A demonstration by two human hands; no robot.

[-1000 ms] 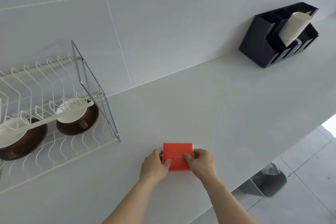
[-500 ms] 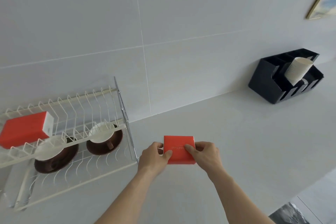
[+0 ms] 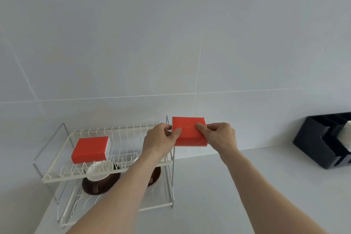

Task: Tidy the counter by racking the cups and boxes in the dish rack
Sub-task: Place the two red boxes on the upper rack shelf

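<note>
We hold the red box [image 3: 190,131] tight in both hands, left hand [image 3: 160,141] and right hand [image 3: 220,137], up beside the dish rack [image 3: 106,174], so it can go by the other red box [image 3: 90,149].

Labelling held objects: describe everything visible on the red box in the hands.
The flat, square red box with white side edges looks like card, closed, with faint lettering on its top. Left hand and right hand pinch its opposite sides, thumbs on top. It is held level in the air by the white wire dish rack's upper right corner.
</note>
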